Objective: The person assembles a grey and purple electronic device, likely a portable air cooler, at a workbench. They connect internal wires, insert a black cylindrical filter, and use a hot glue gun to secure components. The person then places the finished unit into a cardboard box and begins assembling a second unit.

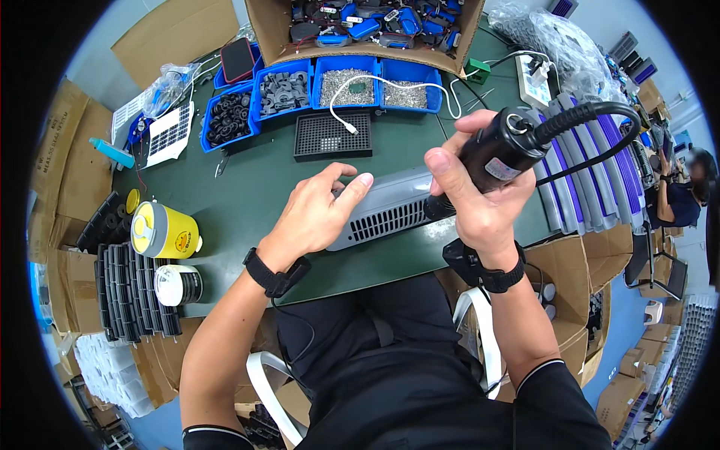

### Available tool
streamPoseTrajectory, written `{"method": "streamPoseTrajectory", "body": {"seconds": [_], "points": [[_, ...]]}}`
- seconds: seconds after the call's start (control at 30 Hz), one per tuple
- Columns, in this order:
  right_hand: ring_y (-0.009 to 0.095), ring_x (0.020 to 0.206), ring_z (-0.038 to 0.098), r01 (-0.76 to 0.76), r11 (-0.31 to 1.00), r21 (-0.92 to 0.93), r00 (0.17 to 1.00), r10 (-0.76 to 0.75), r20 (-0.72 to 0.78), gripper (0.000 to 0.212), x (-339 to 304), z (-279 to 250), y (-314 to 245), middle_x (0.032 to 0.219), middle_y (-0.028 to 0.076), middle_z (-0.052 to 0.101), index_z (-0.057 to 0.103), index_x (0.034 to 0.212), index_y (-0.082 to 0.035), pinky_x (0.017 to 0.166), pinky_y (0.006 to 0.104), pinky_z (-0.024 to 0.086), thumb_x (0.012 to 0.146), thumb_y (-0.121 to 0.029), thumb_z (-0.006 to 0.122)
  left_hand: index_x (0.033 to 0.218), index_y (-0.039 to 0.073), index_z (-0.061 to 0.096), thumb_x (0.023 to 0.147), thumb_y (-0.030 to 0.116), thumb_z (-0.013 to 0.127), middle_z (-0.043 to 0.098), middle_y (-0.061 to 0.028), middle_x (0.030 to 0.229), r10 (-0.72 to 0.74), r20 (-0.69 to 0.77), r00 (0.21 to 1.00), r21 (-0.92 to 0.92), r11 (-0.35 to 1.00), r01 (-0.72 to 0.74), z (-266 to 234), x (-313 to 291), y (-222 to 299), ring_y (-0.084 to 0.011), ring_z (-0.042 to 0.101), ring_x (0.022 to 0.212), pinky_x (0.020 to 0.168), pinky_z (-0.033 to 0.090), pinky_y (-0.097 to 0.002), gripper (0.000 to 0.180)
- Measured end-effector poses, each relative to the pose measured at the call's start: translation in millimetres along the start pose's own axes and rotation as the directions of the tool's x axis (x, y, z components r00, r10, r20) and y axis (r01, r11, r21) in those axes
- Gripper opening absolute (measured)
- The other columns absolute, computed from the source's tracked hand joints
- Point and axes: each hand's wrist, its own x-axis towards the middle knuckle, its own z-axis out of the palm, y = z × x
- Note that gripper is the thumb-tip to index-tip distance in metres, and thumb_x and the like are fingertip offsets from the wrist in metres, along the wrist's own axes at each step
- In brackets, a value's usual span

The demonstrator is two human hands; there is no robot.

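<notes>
My right hand (486,210) is wrapped around a black electric screwdriver (495,154), with a thick black cord (574,116) running from its upper end. The driver leans down toward the right part of a long grey plastic housing (388,225) with rows of slots. Its tip is hidden, so I cannot tell if it touches. At the housing's left end, my left hand (315,210) grips it, thumb on top. A black strap with a small box sits on each wrist. Beyond the housing lies a black grid tray (332,136) with small pieces in some holes.
Blue bins hold black parts (229,118), grey parts (283,92) and screws (345,86). Behind them stands a cardboard box (266,34) of blue-wrapped parts. Purple-grey housings (592,176) lie at right; a yellow jug (166,229) and white tub (178,285) at left. A person (679,195) sits far right.
</notes>
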Motion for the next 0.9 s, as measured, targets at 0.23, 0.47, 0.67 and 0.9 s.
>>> {"method": "streamPoseTrajectory", "body": {"seconds": [0.23, 0.47, 0.67, 0.9], "points": [[0.006, 0.068, 0.061, -0.076, 0.992, 0.098, 0.996, 0.081, -0.044, 0.048, 6, 4, -19, 0.083, 0.004, 0.071, 0.065, 0.125, 0.003, 0.063, 0.0224, 0.049, 0.083, 0.003, 0.088, 0.133, -0.003, 0.066, 0.106, 0.042, 0.061, 0.075, -0.0175, 0.098, -0.039, -0.033, 0.999, -0.117, 0.992, 0.035, -2, -2, 2, -0.0223, 0.069, 0.091, 0.083, 0.053, -0.0384, 0.052], [0.018, 0.064, 0.065, 0.008, 0.948, 0.318, 0.998, -0.026, 0.053, 0.060, -5, 50, -34, 0.091, 0.014, 0.070, 0.044, 0.140, -0.002, 0.060, 0.0321, 0.058, 0.095, -0.017, 0.083, 0.131, -0.001, 0.067, 0.106, 0.032, 0.054, 0.074, -0.0202, 0.100, 0.038, -0.158, 0.987, -0.236, 0.969, -0.076, 12, 2, -22, -0.0291, 0.070, 0.091, 0.086, 0.053, -0.0413, 0.044], [0.017, 0.066, 0.066, 0.027, 0.961, 0.275, 0.997, -0.047, 0.064, 0.057, -17, 75, -27, 0.089, 0.015, 0.070, 0.046, 0.137, -0.001, 0.063, 0.0315, 0.059, 0.093, -0.009, 0.082, 0.134, 0.001, 0.065, 0.103, 0.032, 0.052, 0.074, -0.0231, 0.105, 0.080, -0.148, 0.986, -0.244, 0.963, -0.115, 16, 6, -35, -0.0338, 0.070, 0.092, 0.088, 0.053, -0.0438, 0.045], [0.016, 0.065, 0.067, 0.128, 0.973, 0.191, 0.990, -0.138, 0.041, 0.055, -24, 84, -28, 0.085, 0.017, 0.070, 0.049, 0.133, 0.000, 0.064, 0.0301, 0.059, 0.091, -0.006, 0.083, 0.134, 0.001, 0.066, 0.102, 0.029, 0.050, 0.075, -0.0246, 0.104, 0.061, -0.163, 0.985, -0.238, 0.966, -0.099, 19, 6, -37, -0.0399, 0.072, 0.097, 0.091, 0.054, -0.0474, 0.046]]}}
